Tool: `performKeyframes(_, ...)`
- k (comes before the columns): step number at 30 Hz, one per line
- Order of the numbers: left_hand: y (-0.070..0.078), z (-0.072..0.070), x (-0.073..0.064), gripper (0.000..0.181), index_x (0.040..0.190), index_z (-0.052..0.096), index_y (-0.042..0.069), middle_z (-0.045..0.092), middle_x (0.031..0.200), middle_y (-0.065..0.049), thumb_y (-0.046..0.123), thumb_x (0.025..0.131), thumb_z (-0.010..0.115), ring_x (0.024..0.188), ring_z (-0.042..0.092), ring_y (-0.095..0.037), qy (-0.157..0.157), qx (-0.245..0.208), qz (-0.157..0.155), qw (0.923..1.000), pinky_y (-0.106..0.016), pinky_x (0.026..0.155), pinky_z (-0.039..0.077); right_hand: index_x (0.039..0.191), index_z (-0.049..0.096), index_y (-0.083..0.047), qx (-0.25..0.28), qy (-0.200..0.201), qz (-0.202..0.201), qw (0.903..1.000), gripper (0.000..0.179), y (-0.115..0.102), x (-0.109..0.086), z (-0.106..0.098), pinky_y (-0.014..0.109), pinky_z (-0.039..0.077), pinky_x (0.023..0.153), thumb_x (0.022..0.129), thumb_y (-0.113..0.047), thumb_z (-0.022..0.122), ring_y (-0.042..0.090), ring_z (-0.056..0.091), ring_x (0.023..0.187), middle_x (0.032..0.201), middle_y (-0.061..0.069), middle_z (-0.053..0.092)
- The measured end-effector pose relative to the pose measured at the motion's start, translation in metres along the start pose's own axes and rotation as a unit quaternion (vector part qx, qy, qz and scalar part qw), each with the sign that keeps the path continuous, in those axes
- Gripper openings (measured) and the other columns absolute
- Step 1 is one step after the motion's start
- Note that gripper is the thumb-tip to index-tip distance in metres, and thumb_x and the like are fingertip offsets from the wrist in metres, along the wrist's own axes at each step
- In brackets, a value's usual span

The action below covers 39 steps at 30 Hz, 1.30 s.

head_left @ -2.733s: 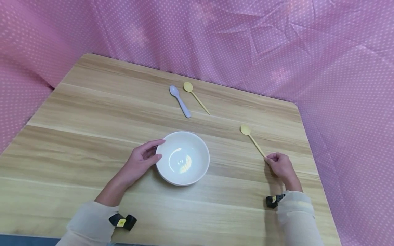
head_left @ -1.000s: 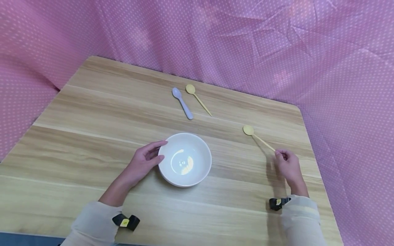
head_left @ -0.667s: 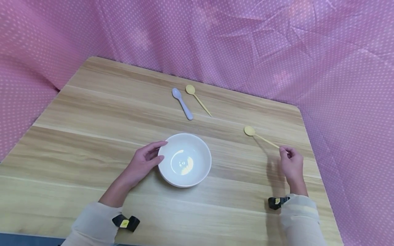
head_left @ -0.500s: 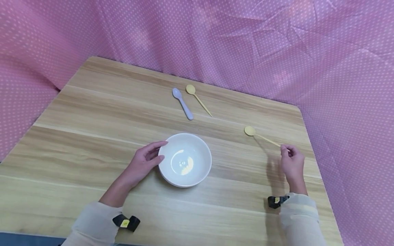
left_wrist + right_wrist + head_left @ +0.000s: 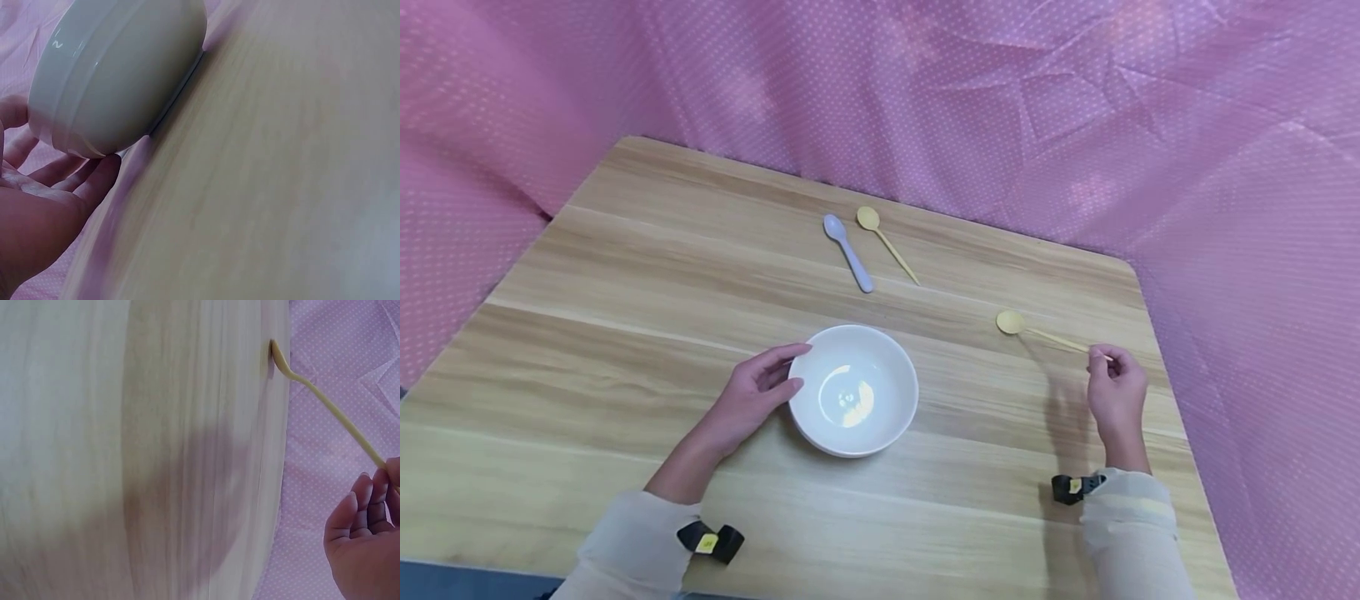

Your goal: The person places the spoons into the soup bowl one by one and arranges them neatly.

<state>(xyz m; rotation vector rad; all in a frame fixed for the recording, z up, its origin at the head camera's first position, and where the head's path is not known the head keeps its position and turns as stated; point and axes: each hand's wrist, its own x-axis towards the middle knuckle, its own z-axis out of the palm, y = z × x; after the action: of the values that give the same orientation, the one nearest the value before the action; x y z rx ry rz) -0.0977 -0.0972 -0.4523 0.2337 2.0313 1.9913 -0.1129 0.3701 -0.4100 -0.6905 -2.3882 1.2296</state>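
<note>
My left hand (image 5: 752, 396) holds the white bowl (image 5: 853, 392) by its left side, thumb and a finger at the rim. The bowl stands upright on the table; the left wrist view shows the outer wall of the same bowl (image 5: 125, 69) against the fingers. My right hand (image 5: 1117, 392) pinches the handle end of a yellow spoon (image 5: 1011, 322). In the right wrist view, that spoon (image 5: 337, 415) slants with its handle raised and its head down at the tabletop; whether the head touches, I cannot tell.
Farther back on the wooden table (image 5: 662, 250) lie a lilac spoon (image 5: 848, 253) and a second yellow spoon (image 5: 889, 244), side by side. A pink dotted cloth (image 5: 880, 92) hangs behind and beside the table.
My right hand has moved up and to the right, lifting the spoon's handle end off the table and swinging it sideways, while the head shifted only slightly. The left hand keeps holding the bowl.
</note>
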Motion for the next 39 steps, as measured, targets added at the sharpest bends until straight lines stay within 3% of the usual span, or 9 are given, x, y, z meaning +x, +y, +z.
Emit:
performKeyframes(17,0.002,0.0,-0.001,0.044,0.135,0.05,0.012,0.041,0.146,-0.005,0.014,0.092,0.06,0.135,0.038,-0.022,0.003,-0.004,-0.001,1.0,-0.019,0.104,0.038,0.093,0.06,-0.016,0.069,-0.023,0.014,0.9973,0.008,-0.019,-0.005,0.002,0.008,0.048,0.064,0.095,-0.019,0.054,0.003,0.056,0.076,0.081,-0.008,0.058)
performKeyframes(26,0.001,0.0,0.0,0.044,0.135,0.049,0.014,0.041,0.146,-0.004,0.014,0.093,0.059,0.135,0.038,-0.021,0.004,-0.003,-0.005,1.0,-0.02,0.104,0.038,0.093,0.061,-0.011,0.141,-0.059,0.007,0.9882,0.008,-0.038,-0.014,0.003,0.009,0.05,0.065,0.095,-0.018,0.056,0.006,0.056,0.077,0.08,-0.004,0.058)
performKeyframes(30,0.002,0.0,-0.001,0.044,0.135,0.049,0.014,0.041,0.146,-0.004,0.014,0.093,0.059,0.135,0.038,-0.021,0.004,-0.006,-0.007,1.0,-0.019,0.104,0.038,0.094,0.061,-0.006,0.202,-0.084,0.006,0.9757,0.009,-0.046,-0.018,0.005,0.012,0.051,0.064,0.093,-0.014,0.058,0.008,0.057,0.076,0.077,-0.002,0.059)
performKeyframes(39,0.001,0.0,0.0,0.045,0.136,0.048,0.014,0.04,0.146,-0.005,0.016,0.093,0.06,0.136,0.037,-0.022,0.004,-0.005,-0.009,0.9999,-0.019,0.104,0.038,0.092,0.062,-0.003,0.327,-0.161,-0.012,0.9311,0.007,-0.057,-0.029,0.006,0.015,0.052,0.065,0.092,-0.01,0.059,0.01,0.057,0.076,0.078,0.001,0.06)
